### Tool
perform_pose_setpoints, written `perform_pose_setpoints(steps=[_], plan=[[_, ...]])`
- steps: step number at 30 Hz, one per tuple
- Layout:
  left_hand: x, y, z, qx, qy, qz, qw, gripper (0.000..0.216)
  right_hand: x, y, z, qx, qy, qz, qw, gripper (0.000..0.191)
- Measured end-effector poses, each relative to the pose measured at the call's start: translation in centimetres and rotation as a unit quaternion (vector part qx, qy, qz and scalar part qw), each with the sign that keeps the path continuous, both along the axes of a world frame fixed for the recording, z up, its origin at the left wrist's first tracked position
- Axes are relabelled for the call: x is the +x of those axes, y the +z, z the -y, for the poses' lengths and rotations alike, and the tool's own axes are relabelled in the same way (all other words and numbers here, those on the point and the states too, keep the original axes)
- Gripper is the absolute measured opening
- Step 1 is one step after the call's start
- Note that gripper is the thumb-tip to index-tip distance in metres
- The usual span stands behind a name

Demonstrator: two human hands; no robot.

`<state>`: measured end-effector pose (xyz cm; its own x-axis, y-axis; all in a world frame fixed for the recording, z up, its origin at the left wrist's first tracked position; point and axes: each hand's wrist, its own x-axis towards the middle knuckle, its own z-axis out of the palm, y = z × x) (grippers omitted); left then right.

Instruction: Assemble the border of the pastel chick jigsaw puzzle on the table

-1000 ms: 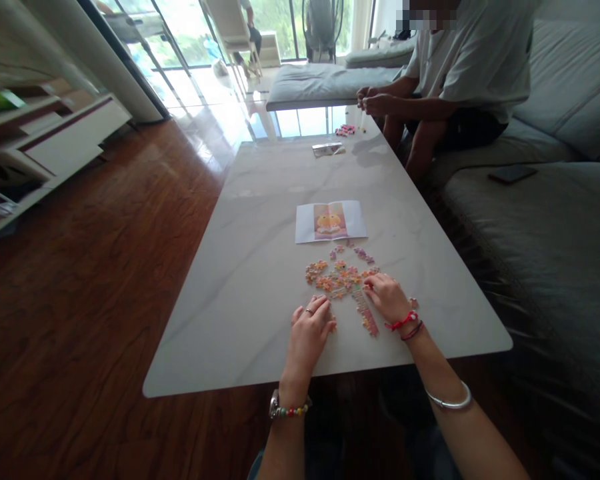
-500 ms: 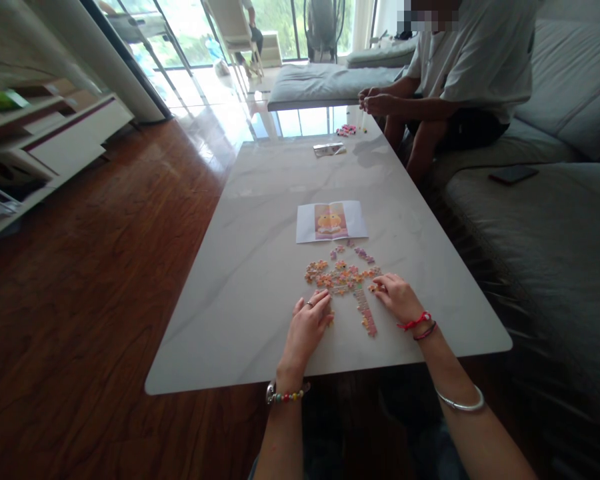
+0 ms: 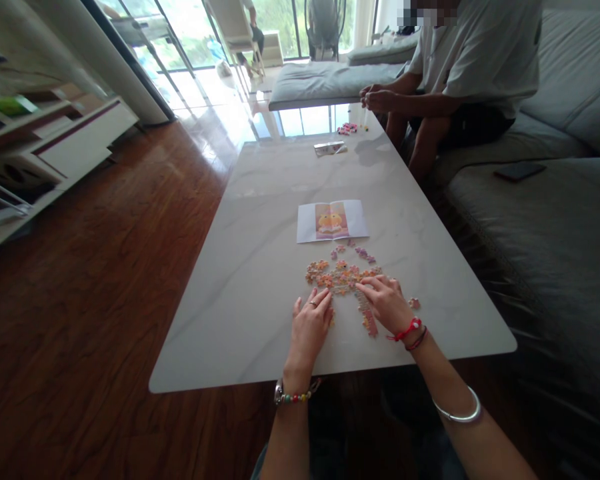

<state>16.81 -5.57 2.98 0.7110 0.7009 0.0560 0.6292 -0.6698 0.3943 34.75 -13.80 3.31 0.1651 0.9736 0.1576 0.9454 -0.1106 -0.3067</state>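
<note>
Small orange, pink and yellow jigsaw puzzle pieces [image 3: 341, 275] lie in a loose cluster near the front of the table. A joined strip of pieces [image 3: 368, 321] runs from the cluster towards me, its upper end partly hidden by my right hand [image 3: 387, 303]. That hand's thumb and fingers come together at the cluster's lower right, on a piece mostly hidden by the fingertips. My left hand [image 3: 311, 327] lies on the table with fingers stretched, their tips at the lower left of the cluster. Some yellowish pieces [image 3: 333, 320] show beside it. One loose piece [image 3: 414, 303] rests right of my right hand.
A creased sheet with a printed picture [image 3: 332, 221] lies behind the pieces on the white marbled table [image 3: 220, 300]. Purple pieces [image 3: 365, 254] sit between. Farther back are a clear packet [image 3: 330, 149] and pink pieces [image 3: 347, 128], near a seated person's hands [image 3: 375, 99].
My right hand has moved left, from beside the strip to over its upper end. A loose piece now shows to its right. My left hand has stayed nearly still.
</note>
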Motion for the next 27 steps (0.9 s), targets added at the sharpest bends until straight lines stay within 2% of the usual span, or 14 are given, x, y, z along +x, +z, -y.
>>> perform_pose_setpoints(steps=[4,9,14,17,23,27], plan=[[0.3,-0.1,0.4,0.014,0.016,-0.006,1.0,0.036,-1.2,-0.2,-0.3,-0.036,0.008,0.014,0.999,0.037],[0.5,-0.2,0.5,0.015,0.025,0.0,1.0,0.035,-1.0,-0.5,-0.7,-0.024,0.011,-0.002,1.0,0.032],[0.8,-0.3,0.5,0.012,0.038,0.017,0.999,0.034,-1.1,-0.7,-1.3,0.018,-0.013,-0.014,1.0,0.033],[0.8,-0.3,0.4,0.013,0.037,0.024,0.999,0.035,-1.3,-0.8,-1.9,0.0,-0.024,-0.001,1.0,0.04],[0.8,-0.3,0.3,0.007,0.03,0.016,0.999,0.039,-1.5,-0.8,-3.3,-0.026,-0.081,-0.004,0.996,0.041],[0.7,-0.5,0.2,-0.003,0.035,0.036,0.999,0.037,0.0,-0.5,-3.1,0.041,-0.103,-0.039,0.993,0.041]])
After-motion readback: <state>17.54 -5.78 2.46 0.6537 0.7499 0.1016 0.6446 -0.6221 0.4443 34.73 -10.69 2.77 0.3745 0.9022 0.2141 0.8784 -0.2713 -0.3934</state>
